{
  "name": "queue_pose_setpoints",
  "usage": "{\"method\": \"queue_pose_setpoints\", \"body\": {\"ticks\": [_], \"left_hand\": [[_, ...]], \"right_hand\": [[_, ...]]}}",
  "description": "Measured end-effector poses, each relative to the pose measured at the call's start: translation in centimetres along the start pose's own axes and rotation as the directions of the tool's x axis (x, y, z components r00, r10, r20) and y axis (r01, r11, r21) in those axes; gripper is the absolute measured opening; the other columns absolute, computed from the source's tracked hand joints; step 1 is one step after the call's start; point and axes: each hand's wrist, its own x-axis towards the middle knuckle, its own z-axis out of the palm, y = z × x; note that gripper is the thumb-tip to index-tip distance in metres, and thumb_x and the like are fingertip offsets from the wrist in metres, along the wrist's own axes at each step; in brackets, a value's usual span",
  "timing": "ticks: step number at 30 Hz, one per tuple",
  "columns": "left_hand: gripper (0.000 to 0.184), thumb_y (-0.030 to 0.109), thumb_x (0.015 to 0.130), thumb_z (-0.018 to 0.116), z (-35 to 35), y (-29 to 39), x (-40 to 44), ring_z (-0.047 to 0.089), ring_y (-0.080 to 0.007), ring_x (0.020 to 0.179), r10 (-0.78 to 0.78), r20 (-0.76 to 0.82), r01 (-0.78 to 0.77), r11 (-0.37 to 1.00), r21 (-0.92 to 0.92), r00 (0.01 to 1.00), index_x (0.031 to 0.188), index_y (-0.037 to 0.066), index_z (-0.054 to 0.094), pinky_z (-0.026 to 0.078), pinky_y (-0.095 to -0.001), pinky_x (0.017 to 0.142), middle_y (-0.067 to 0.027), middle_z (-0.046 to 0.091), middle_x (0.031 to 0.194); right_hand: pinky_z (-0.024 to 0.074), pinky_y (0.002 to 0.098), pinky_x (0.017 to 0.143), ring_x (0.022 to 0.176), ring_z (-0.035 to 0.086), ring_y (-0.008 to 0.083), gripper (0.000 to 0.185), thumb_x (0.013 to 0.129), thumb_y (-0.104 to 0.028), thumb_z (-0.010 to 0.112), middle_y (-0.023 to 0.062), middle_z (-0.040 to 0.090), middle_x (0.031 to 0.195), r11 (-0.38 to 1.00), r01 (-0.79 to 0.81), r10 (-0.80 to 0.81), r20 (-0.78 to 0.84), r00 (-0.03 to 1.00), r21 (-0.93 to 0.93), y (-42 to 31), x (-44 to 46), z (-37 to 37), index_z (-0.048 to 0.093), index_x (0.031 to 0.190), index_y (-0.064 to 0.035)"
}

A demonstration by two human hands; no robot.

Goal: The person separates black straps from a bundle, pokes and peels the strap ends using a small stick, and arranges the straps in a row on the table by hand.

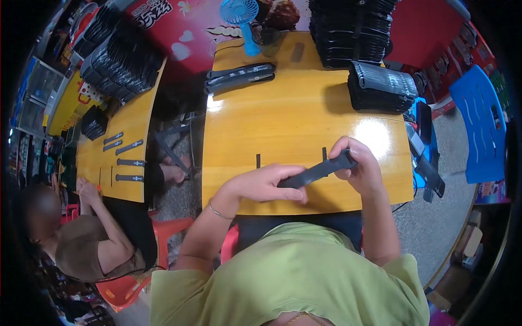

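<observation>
Pale green shirt [288,271] of the person is closest to the camera, below the fingers. Between the fingers of both hands is a black band [315,173], narrow and flat, slanting upward to the right. The right hand [360,165] pinches its upper end between thumb and fingers; the left hand [261,182] grips the lower end, its fingers covering it partly and the thumb closed near the tip. I judge that the band is light, rather soft but thick enough to keep straight, not fragile, and maybe a little slippery where it shines; it is best taken near both ends, with gentle pressure. Under the fingers is a wooden table [304,125]. Just beyond the left fingers is one dark strip [258,161], and another is behind the band; whether they are loose, I cannot tell. Farther beyond the left fingers lie two dark bundles [240,77], then a blue fan [240,13]. Beyond the right fingers stand a low black pile [383,87] and a tall black stack [350,32].
</observation>
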Motion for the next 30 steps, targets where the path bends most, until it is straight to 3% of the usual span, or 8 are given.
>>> {"method": "queue_pose_setpoints", "body": {"ticks": [7,10,13,16,19,24,29,30], "left_hand": [[0.032,0.021,0.082,0.065,0.8,2.0,-1.3,0.061,-0.0159,0.068,-0.298,-0.268,0.355,0.914,0.195,0.916,0.107,0.003,0.057,0.047,-0.0295,0.063,-0.0062,0.062,0.077],[0.031,0.019,0.078,0.068,1.2,-0.3,-1.8,0.061,-0.0207,0.069,0.074,-0.446,0.270,0.706,0.655,0.892,0.103,0.004,0.058,0.048,-0.0320,0.066,-0.0087,0.062,0.076],[0.037,0.013,0.072,0.071,1.0,-1.4,-2.3,0.061,-0.0256,0.084,0.211,-0.569,0.360,0.591,0.722,0.795,0.105,0.003,0.057,0.048,-0.0345,0.074,-0.0119,0.060,0.088],[0.044,0.001,0.072,0.069,1.5,-0.9,-2.4,0.057,-0.0236,0.100,0.550,-0.705,0.521,0.480,0.706,0.448,0.113,0.004,0.052,0.048,-0.0330,0.079,-0.0115,0.055,0.106],[0.050,-0.001,0.071,0.070,0.8,-4.9,-4.3,0.052,-0.0220,0.103,0.332,-0.925,0.147,0.921,0.360,0.185,0.115,0.000,0.048,0.046,-0.0331,0.083,-0.0127,0.046,0.118],[0.046,0.002,0.081,0.062,4.6,-5.4,-1.5,0.050,-0.0229,0.112,0.047,-0.864,-0.214,0.974,-0.071,0.501,0.122,0.001,0.039,0.044,-0.0326,0.092,-0.0107,0.046,0.121],[0.028,0.015,0.093,0.050,7.3,-4.8,1.3,0.051,-0.0334,0.115,0.178,-0.780,-0.406,0.908,-0.104,0.599,0.117,0.005,0.040,0.049,-0.0388,0.088,-0.0123,0.053,0.110],[0.025,0.015,0.094,0.048,7.4,-4.7,1.3,0.053,-0.0340,0.113,0.138,-0.789,-0.425,0.889,-0.167,0.599,0.115,0.005,0.040,0.049,-0.0394,0.088,-0.0129,0.054,0.108]], "right_hand": [[0.0362,0.0180,0.051,0.057,0.045,0.0037,0.024,0.086,-0.016,0.055,-0.0011,0.052,0.070,0.932,-0.007,-0.050,-0.147,0.988,-0.362,0.8,0.0,0.8,0.061,0.105,-0.0048],[0.0389,0.0189,0.052,0.057,0.047,0.0027,0.024,0.081,-0.007,0.062,-0.0016,0.056,0.072,0.768,0.049,-0.172,-0.132,0.976,-0.639,1.9,0.0,0.5,0.061,0.106,-0.0050],[0.0386,0.0187,0.051,0.056,0.046,0.0030,0.026,0.080,-0.007,0.065,-0.0015,0.058,0.073,0.693,-0.022,-0.177,-0.201,0.963,-0.720,2.0,-0.5,0.3,0.060,0.104,-0.0032],[0.0375,0.0186,0.051,0.056,0.045,0.0033,0.023,0.082,-0.009,0.063,-0.0001,0.059,0.074,0.745,-0.053,-0.197,-0.295,0.935,-0.665,2.1,-1.0,-1.1,0.059,0.104,-0.0034],[0.0355,0.0184,0.050,0.055,0.044,0.0036,0.021,0.088,-0.015,0.058,0.0011,0.060,0.076,0.921,-0.027,-0.120,-0.348,0.930,-0.389,2.0,-1.2,-1.4,0.056,0.106,-0.0048],[0.0323,0.0167,0.049,0.056,0.043,0.0048,0.028,0.095,-0.031,0.046,0.0035,0.059,0.074,0.995,-0.085,0.093,-0.189,0.978,0.050,4.6,-0.8,1.0,0.053,0.108,-0.0068],[0.0386,0.0196,0.055,0.060,0.048,0.0068,0.026,0.095,-0.030,0.048,0.0033,0.061,0.079,0.976,-0.217,0.217,-0.102,0.971,0.012,6.8,-1.0,2.2,0.055,0.104,-0.0066],[0.0409,0.0217,0.057,0.063,0.051,0.0093,0.026,0.093,-0.029,0.050,0.0049,0.061,0.080,0.965,-0.140,0.111,-0.138,0.984,-0.221,6.9,-1.1,1.7,0.056,0.103,-0.0050]]}}
